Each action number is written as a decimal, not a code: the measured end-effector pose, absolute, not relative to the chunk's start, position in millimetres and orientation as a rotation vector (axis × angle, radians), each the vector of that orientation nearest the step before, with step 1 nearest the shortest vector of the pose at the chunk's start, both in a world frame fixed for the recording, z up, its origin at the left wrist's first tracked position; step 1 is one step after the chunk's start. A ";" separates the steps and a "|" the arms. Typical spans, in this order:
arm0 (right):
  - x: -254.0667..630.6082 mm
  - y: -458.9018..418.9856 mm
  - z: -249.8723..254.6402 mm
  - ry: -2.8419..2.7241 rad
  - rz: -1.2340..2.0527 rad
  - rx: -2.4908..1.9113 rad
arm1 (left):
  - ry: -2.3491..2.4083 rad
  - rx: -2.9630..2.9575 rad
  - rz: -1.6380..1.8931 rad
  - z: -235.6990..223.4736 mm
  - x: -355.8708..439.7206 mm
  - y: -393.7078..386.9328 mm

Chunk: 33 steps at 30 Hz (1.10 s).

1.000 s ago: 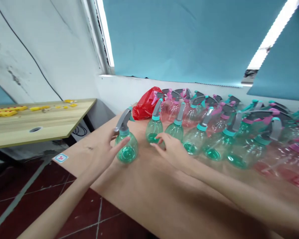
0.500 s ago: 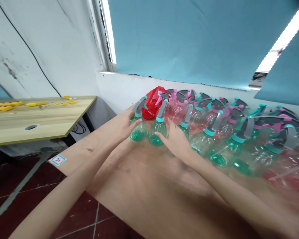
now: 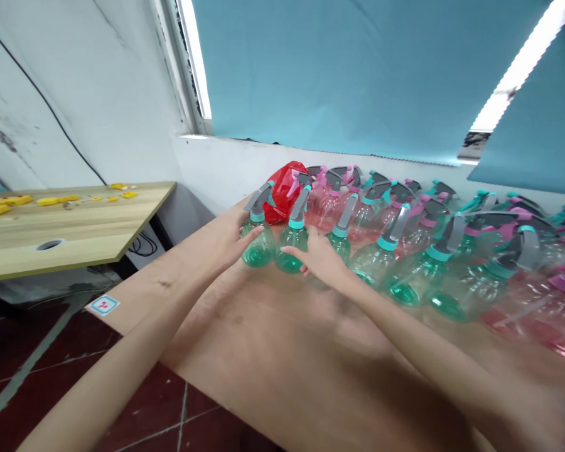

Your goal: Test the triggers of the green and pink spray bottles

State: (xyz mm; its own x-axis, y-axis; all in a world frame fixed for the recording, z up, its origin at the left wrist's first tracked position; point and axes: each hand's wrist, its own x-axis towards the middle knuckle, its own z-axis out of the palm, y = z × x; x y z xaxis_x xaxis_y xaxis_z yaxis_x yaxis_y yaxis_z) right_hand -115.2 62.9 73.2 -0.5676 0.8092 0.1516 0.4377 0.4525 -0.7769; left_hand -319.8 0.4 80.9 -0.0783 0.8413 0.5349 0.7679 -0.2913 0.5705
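At the left end of a row of spray bottles, my left hand [image 3: 228,242] is wrapped around a clear green spray bottle [image 3: 260,254] with a grey and teal trigger head. Its thumb lies across the front, while the other fingers are mostly hidden behind. My right hand [image 3: 324,260] curls round the right side of a second green spray bottle [image 3: 285,262], its thumb across the front. Both bottles stand upright on the brown tabletop. Just right of that hand is another green spray bottle [image 3: 341,246].
Several green and pink spray bottles [image 3: 417,279] crowd the table to the right. A red plastic bag [image 3: 282,191] lies behind the held bottles, near the wall. On the left, a separate wooden table [image 3: 89,232] carries yellow parts [image 3: 9,202]. A sticker [image 3: 104,305] marks the near table's left corner.
The view has shifted slightly, moving the scene left. My right hand has come in closer around the second bottle, its thumb farther across the front. My left hand stays at the first bottle.
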 end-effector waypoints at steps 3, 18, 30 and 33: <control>-111.7 58.4 76.2 -2.232 0.958 -1.045 | 1.951 1.944 1.335 79.2 -320.1 -4.9; -15.3 -13.4 54.2 -2.369 0.435 -0.953 | 1.620 1.871 1.290 95.4 -177.9 -69.9; 113.8 -17.6 36.6 -2.367 0.184 -0.974 | 1.396 1.882 1.357 84.2 -40.4 -26.2; 155.5 -2.2 17.8 -2.438 0.329 -0.896 | 1.231 1.909 1.357 77.0 -22.3 -14.9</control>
